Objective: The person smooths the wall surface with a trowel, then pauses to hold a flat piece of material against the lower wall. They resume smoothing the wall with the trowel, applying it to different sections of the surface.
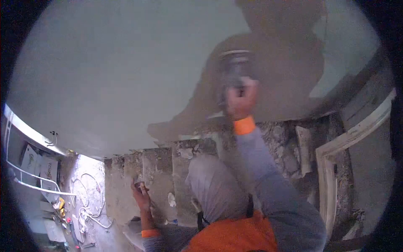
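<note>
My right hand (243, 98), with an orange cuff at its wrist, is closed on a dark tool (236, 69) held against a smooth grey-green wall (113, 71). Motion blurs the tool, and its exact shape cannot be made out. Low on the left, my left hand (142, 195) is raised over the steps, away from the wall, its fingers loosely bent and apart. Nothing can be clearly seen in it. A large dark shadow falls on the wall around the tool.
Rough concrete steps (159, 168) run below the wall. Grey and orange clothing (235, 235) fills the lower middle. A pale frame (329, 185) stands at the right. Coiled white hose (86, 212), a white metal rail (35, 187) and printed boxes (48, 168) lie at the left.
</note>
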The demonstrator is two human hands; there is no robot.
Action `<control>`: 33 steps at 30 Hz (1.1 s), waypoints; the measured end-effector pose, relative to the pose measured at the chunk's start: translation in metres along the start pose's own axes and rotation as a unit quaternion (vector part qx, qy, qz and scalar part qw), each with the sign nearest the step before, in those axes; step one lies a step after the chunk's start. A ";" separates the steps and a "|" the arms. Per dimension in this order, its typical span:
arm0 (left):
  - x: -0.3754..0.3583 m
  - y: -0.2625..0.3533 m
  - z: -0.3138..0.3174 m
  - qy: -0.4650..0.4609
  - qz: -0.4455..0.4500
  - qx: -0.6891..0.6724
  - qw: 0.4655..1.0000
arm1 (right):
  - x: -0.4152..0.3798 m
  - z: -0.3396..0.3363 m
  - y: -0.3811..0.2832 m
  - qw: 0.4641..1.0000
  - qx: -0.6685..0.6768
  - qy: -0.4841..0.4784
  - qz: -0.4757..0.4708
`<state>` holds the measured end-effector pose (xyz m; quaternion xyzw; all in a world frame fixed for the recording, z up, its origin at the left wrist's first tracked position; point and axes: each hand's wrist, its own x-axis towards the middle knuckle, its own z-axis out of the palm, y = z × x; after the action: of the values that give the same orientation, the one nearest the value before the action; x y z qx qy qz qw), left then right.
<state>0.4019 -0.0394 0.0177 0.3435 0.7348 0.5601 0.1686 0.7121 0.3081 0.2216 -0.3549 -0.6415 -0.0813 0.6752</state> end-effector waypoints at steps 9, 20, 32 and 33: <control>-0.001 0.014 -0.011 0.021 0.004 -0.006 1.000 | 0.021 -0.042 -0.006 0.974 -0.004 -0.136 -0.180; 0.007 0.015 -0.006 -0.009 0.020 0.009 1.000 | 0.136 -0.059 0.035 0.971 -0.159 0.096 -0.149; 0.010 0.003 -0.010 0.021 0.019 -0.004 1.000 | 0.103 -0.038 -0.045 0.951 -0.062 -0.124 -0.277; 0.010 0.006 -0.010 0.016 0.008 -0.007 1.000 | 0.144 -0.051 -0.031 0.949 -0.097 -0.010 -0.300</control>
<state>0.3908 -0.0387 0.0280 0.3393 0.7308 0.5717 0.1548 0.7595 0.3053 0.3704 -0.2110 -0.7139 -0.3385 0.5756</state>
